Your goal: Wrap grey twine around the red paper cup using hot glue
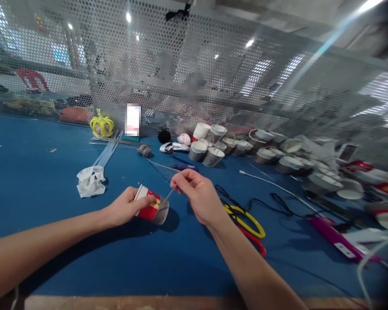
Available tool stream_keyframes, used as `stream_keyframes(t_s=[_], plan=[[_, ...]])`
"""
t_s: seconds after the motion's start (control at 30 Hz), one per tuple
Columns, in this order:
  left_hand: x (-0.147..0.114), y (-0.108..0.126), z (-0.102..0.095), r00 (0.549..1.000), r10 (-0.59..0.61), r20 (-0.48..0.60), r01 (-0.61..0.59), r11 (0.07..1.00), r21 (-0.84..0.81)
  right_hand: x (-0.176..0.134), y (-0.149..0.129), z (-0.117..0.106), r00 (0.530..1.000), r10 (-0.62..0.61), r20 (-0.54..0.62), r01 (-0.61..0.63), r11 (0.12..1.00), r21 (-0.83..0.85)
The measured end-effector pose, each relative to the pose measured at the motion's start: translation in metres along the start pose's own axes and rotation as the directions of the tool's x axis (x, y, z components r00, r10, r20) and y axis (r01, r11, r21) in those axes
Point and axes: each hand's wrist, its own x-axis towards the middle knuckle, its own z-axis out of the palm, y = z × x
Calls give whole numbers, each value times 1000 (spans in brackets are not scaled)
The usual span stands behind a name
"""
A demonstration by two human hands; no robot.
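Observation:
A red and white paper cup (146,212) lies tilted on its side in my left hand (124,206), whose fingers wrap round it above the blue table. Grey yarn covers the end of the cup that points right. Just to the right, my right hand (194,189) pinches a grey yarn strand (169,196) between thumb and forefinger. One part of the strand runs down to the cup; another leads back towards a small grey yarn ball (144,150). Near my right wrist lie scissors with yellow and red handles (250,221).
Several grey-wrapped cups (213,157) stand along the back right. A purple power strip (334,239) with cables lies at right. Crumpled white paper (91,181) is at left, below a yellow crown-shaped piece (101,125). A perforated metal screen (161,64) borders the table's back.

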Motion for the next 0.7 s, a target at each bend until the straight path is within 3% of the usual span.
stream_keyframes(t_s=[0.37,0.7], plan=[[-2,5,3,991,-129,24,131,989,-63,-2,1,-5,993,-107,-39,96,971,-219],[-12,5,8,992,36,122,-37,999,10,2,9,-2,998,-55,-20,45,938,-343]])
